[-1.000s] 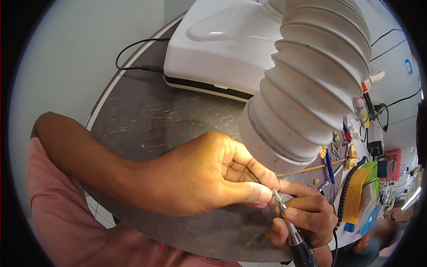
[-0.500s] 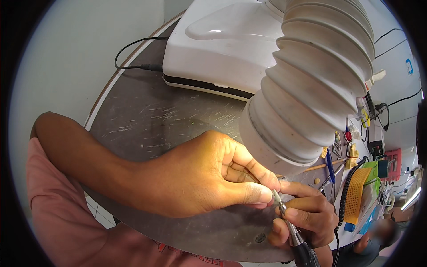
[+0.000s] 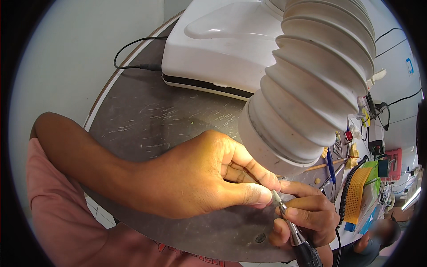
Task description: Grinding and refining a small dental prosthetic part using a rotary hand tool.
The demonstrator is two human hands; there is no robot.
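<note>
My left hand [image 3: 195, 180] is closed in a pinch, thumb against fingertips, at the middle of the bench. Whatever it grips is tiny and mostly covered by the fingers. Pen-like, my right hand [image 3: 311, 211] grips a rotary handpiece [image 3: 297, 236] with a silver nose and black body. Its pale, tapered bit [image 3: 276, 196] points up and left, right beside the left thumb tip; whether it touches the pinched piece I cannot tell. The right index finger reaches against the left fingertips. Just above both hands opens the mouth of a white ribbed suction hose [image 3: 307, 89].
A white machine [image 3: 222, 49] with a black cable stands at the back of the scratched grey bench [image 3: 147, 111]. To the right lie several hand tools, a blue tool [image 3: 330, 165], an orange perforated holder [image 3: 357, 196] and a green box [image 3: 374, 178]. Another person [image 3: 378, 242] sits at far right.
</note>
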